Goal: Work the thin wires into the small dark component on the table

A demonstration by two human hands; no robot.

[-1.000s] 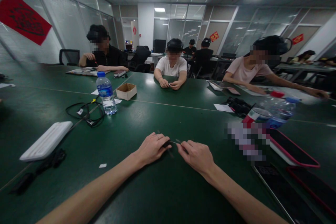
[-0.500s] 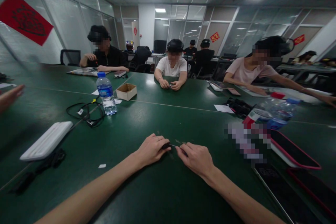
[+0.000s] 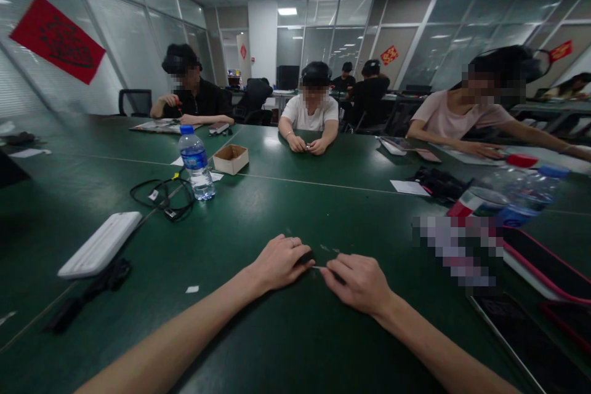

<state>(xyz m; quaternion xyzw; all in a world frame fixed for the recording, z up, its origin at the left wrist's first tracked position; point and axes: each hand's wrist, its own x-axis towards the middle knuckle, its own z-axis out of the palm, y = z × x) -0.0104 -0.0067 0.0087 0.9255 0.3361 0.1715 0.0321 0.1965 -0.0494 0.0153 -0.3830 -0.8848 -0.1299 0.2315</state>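
My left hand [image 3: 282,263] rests low over the green table, closed on a small black object [image 3: 306,256] that pokes out past the fingertips; its kind is not clear. A thin pale strip or rod [image 3: 318,267] bridges the gap from there to my right hand [image 3: 359,282]. The right thumb and fingers pinch its other end. Most of what both hands hold is hidden by the fingers. Small clear scraps [image 3: 329,249] lie on the table just beyond.
On my left are a white power bank [image 3: 100,245], a black cable [image 3: 161,197], a water bottle [image 3: 196,163] and an open small box [image 3: 231,160]. Phones [image 3: 517,335] and bottles [image 3: 529,191] stand or lie right. A person [image 3: 310,112] sits opposite, others at both sides.
The whole view has swung slightly left, so things sit farther right. Another person's hand at the left edge has gone from sight. My hands keep nearly the same pose.
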